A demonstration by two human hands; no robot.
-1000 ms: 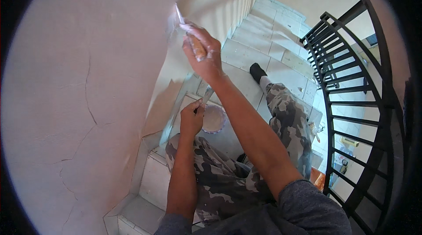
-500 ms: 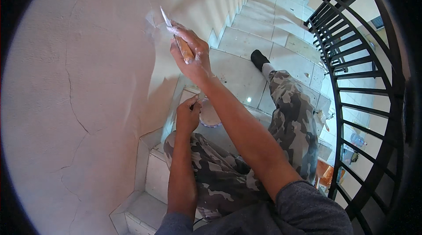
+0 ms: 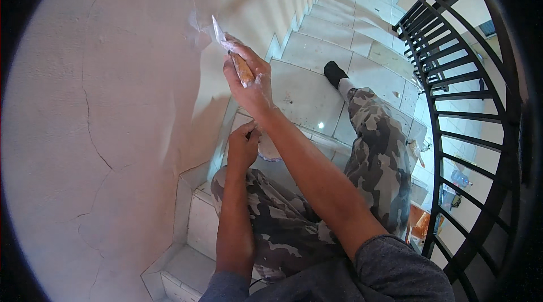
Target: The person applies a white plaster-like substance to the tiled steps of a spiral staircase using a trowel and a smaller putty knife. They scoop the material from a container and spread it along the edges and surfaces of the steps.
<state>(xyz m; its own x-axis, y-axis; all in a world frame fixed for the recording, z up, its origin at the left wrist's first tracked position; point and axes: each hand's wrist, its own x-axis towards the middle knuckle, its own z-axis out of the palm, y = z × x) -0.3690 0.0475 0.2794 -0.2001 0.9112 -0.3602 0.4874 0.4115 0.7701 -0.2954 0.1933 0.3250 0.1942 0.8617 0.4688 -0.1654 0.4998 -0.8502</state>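
Observation:
A putty knife (image 3: 241,69) with a wooden handle is in my right hand (image 3: 252,84), its fingers closed round it. White paste smears its blade (image 3: 218,31) and my fingers. The blade stands close to a white patch on the cracked wall (image 3: 130,115); whether it touches I cannot tell. Lower down, my left hand (image 3: 242,146) is closed beside a round, pale container (image 3: 270,149) with a bluish rim, partly hidden by my right forearm. Something dark shows between its curled fingers, but what it is I cannot make out.
Pale tiled stairs (image 3: 319,47) lie ahead, flecked with debris. A black metal railing (image 3: 466,95) curves along the right side. My leg in camouflage trousers (image 3: 376,149) stretches forward over the tiles. Beyond the railing are a clear plastic bottle (image 3: 459,178) and an orange-brown object (image 3: 419,221).
My right hand has turned slightly and brought the putty knife's blade a little down and right from the white patch. My left hand stays closed by the container.

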